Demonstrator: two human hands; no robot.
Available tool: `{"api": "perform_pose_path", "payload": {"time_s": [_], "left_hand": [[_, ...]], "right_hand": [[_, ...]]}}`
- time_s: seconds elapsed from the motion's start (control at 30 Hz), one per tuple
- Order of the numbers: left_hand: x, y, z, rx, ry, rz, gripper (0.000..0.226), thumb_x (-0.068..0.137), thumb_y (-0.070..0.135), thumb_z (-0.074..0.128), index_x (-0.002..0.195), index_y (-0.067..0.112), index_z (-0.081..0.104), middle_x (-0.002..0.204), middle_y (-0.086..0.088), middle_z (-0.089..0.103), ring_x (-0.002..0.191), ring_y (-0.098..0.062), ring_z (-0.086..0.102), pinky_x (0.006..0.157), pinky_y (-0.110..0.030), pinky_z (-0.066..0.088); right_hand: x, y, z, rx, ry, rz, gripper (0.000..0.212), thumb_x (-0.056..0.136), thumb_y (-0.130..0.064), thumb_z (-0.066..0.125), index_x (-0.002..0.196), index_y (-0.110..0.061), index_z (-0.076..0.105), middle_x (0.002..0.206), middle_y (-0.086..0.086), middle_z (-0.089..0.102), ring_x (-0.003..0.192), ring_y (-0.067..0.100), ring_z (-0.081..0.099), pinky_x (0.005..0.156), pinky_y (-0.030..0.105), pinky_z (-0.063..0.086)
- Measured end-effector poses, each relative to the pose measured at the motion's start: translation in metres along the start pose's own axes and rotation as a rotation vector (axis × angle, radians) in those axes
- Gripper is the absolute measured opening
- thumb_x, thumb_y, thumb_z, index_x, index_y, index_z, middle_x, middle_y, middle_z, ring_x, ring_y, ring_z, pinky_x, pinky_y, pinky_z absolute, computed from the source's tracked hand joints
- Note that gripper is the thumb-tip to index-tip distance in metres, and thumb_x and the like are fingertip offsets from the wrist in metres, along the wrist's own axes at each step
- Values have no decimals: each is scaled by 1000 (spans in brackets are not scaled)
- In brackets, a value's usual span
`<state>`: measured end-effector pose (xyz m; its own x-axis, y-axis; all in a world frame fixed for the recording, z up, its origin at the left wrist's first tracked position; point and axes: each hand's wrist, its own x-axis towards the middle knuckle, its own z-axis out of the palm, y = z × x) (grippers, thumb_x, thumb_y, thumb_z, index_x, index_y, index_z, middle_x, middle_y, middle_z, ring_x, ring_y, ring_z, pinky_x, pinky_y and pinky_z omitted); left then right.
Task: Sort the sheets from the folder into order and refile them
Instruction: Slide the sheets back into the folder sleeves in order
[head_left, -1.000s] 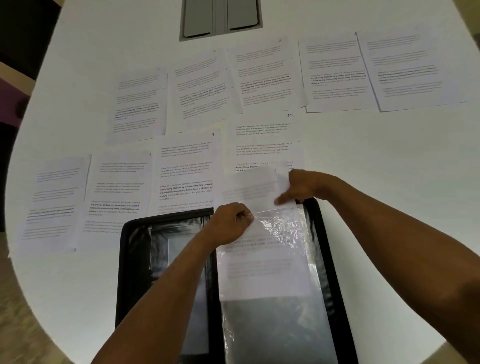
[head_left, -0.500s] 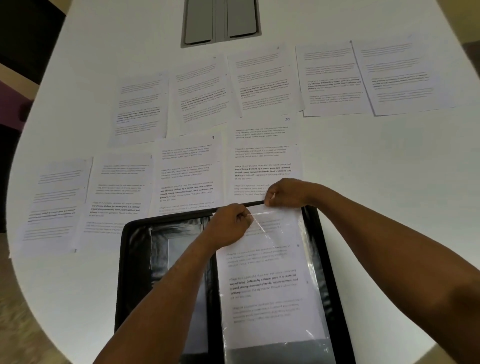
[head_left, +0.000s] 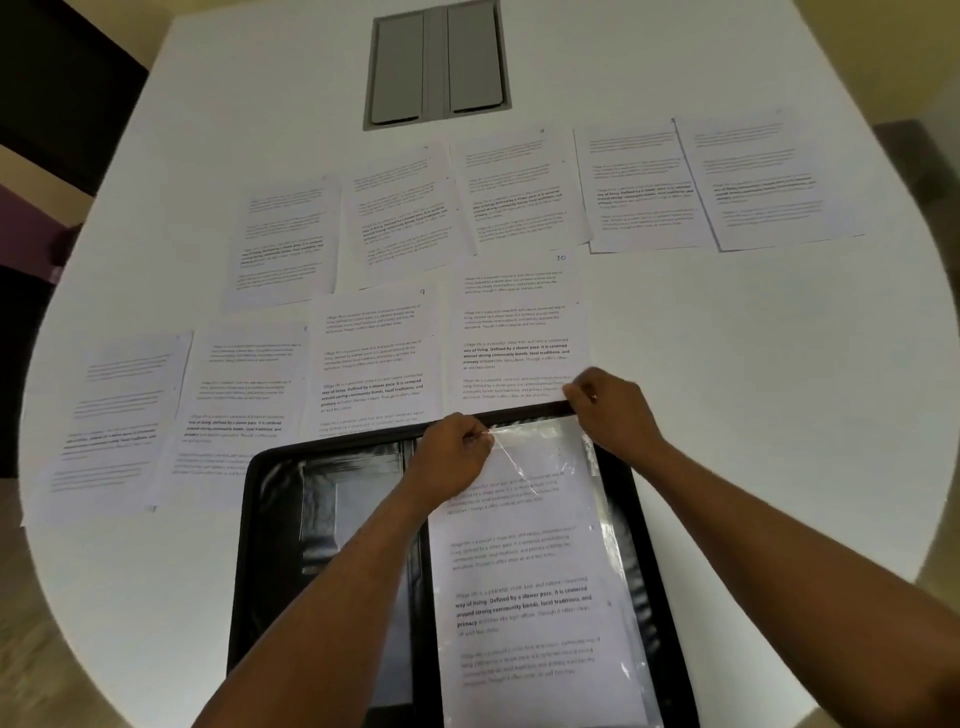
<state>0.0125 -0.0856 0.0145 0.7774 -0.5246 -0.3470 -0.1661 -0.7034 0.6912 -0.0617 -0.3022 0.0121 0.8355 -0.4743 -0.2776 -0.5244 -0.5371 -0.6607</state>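
A black folder lies open on a white table, seen from above by the person working at it. The folder is the landmark here. On its right half lies a clear plastic sleeve, glossy and crinkled, with its long axis running away from the person. A printed sheet sits inside the sleeve, text facing up, apparently pushed nearly all the way down.

Both hands meet at the sleeve's far, open end, by the folder's far edge. The left hand has its fingers curled, pinching the sleeve's thin plastic lip near the folder's spine and lifting it a little. The right hand rests at the folder's far right corner, fingers bent down on the top corner of the sleeve; whether it pinches or only presses there cannot be told.

Beyond the folder's far edge, ten loose sheets lie flat in two rows. Sheet 10 is just past the right hand, sheet 9 just left of it, partly tucked under the folder's edge. The right hand is nearer sheet 10, which likely matters for the next pick. The paper is thin, matte and limp. Farther off, a grey hatch is set into the table.
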Motion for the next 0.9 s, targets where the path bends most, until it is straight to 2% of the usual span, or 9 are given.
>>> {"api": "perform_pose_path", "payload": {"time_s": [0.07, 0.17, 0.3, 0.37, 0.43, 0.53, 0.67, 0.77, 0.9], "left_hand": [[-5, -1, 2, -45, 35, 3, 8, 94, 22, 58, 91, 16, 63, 98, -1, 64, 91, -13, 58, 77, -24, 45], [-11, -4, 4, -108, 94, -7, 5, 94, 21, 58, 92, 18, 61, 98, 0, 64, 93, -13, 59, 81, -27, 46], [-20, -5, 6, -189, 157, -21, 5, 94, 19, 58, 95, 20, 63, 101, 3, 64, 102, -16, 60, 79, -15, 42], [-29, -5, 6, -192, 148, -28, 23, 94, 21, 60, 117, 21, 59, 123, 3, 59, 118, -14, 53, 91, -18, 42], [-42, -4, 7, -138, 147, -13, 58, 92, 29, 62, 144, 21, 37, 150, 3, 36, 136, -11, 34, 109, -28, 34], [-72, 3, 13, -94, 182, 29, 79, 89, 42, 63, 152, 23, 18, 158, 4, 18, 143, -12, 21, 117, -36, 25], [-114, 19, 17, -274, 254, 4, 56, 86, 48, 64, 134, 29, 41, 132, 12, 40, 123, -9, 45, 97, -26, 46], [-141, 27, -1, -322, 280, -93, 44, 86, 52, 61, 122, 28, 53, 127, 9, 47, 110, -7, 54, 86, -16, 46], [-173, 15, -35, -309, 165, -148, 55, 88, 52, 60, 137, 34, 43, 128, 14, 47, 115, -8, 52, 92, -25, 44]], "right_hand": [[-27, 14, -2, 2, 1, 112, 36, 98, -46, 49, 89, -13, 61, 77, -5, 62, 79, 19, 57, 69, 29, 39], [-67, 31, 3, 4, -170, 161, 46, 92, -60, 50, 80, -16, 61, 78, -5, 66, 78, 15, 62, 67, 27, 42], [-105, 32, 16, -6, -356, 141, 41, 86, -45, 69, 67, -16, 48, 65, -3, 53, 57, 7, 46, 55, 23, 34], [-117, 26, 17, 88, -357, 125, 43, 88, -35, 70, 62, -18, 40, 57, -5, 44, 50, 4, 40, 51, 19, 32], [-127, 15, 14, 186, -348, 137, 43, 90, -30, 67, 61, -18, 37, 55, -8, 43, 44, 0, 39, 46, 13, 32], [-139, -10, 9, 406, -394, 164, 32, 94, -29, 62, 70, -13, 48, 64, 1, 56, 51, 5, 53, 50, 18, 42], [-149, -51, 7, 773, -509, 185, 25, 98, -26, 56, 105, -5, 65, 91, 16, 71, 65, 19, 62, 56, 27, 48], [-154, -83, 20, 848, -558, 119, 25, 99, -24, 51, 111, -11, 69, 101, 16, 73, 74, 25, 65, 63, 31, 52], [-157, -112, 55, 939, -640, 132, 34, 104, -32, 43, 122, -11, 63, 110, 10, 72, 94, 25, 71, 75, 34, 56]]}}
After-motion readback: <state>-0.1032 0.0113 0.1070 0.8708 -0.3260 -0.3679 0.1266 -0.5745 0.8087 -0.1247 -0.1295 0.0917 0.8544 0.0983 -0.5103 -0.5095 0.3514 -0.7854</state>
